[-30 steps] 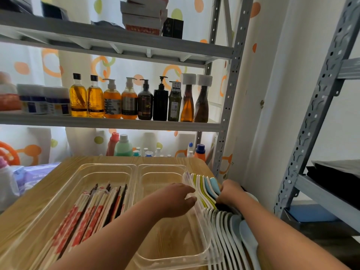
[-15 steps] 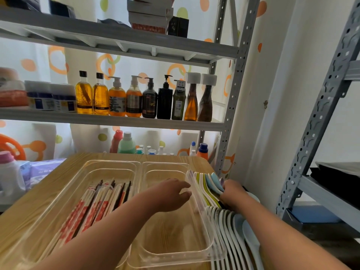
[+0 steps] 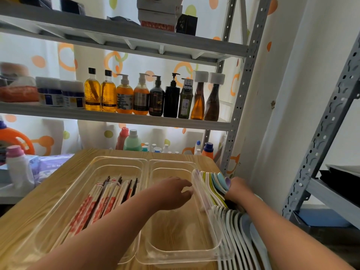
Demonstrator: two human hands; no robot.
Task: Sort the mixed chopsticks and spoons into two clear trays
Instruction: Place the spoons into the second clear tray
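Two clear trays stand side by side on the wooden table. The left tray (image 3: 81, 184) holds several chopsticks (image 3: 101, 201), some in red-printed wrappers. Nothing lies in the right tray (image 3: 175, 248). A row of spoons leans against the outside of its right wall: coloured spoons (image 3: 215, 183) at the far end, white spoons (image 3: 236, 232) nearer me. My left hand (image 3: 173, 192) hovers over the right tray with loosely curled fingers close to that wall, holding nothing. My right hand (image 3: 236, 189) grips the spoon row from the right, its fingertips hidden among the spoons.
A grey metal shelf rack (image 3: 239, 106) rises just behind the table, with bottles (image 3: 155, 98) at head height. More bottles (image 3: 132, 141) stand behind the table's far edge. A white bottle (image 3: 18, 168) is at the left, and a second rack (image 3: 329, 117) at the right.
My left hand has slid rightward across the empty tray towards its right wall. My right hand stays on the spoons. The view has tilted slightly.
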